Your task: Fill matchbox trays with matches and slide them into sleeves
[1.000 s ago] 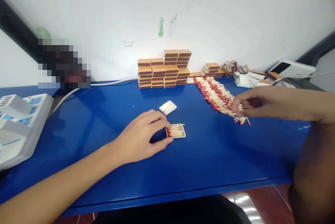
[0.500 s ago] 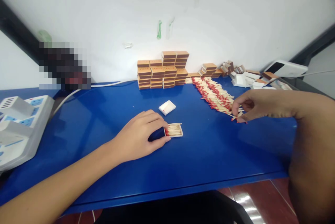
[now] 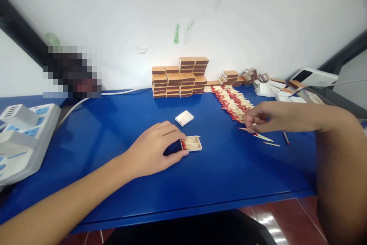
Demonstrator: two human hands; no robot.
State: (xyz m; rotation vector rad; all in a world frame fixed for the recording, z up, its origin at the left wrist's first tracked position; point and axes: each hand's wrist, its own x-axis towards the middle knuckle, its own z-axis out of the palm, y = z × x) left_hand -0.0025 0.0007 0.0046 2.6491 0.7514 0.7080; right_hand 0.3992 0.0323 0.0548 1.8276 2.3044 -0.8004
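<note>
On the blue table (image 3: 218,172), a match tray (image 3: 195,150) is gripped by the left hand (image 3: 156,149); on the right hand (image 3: 265,117), fingers are bunched by the match pile (image 3: 233,103), hold unclear. Loose matches (image 3: 271,144) could get scattered if knocked.

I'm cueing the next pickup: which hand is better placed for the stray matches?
Probably the right hand: it is at the near end of the match pile, beside stray matches, while the left hand holds the matchbox tray.
</note>
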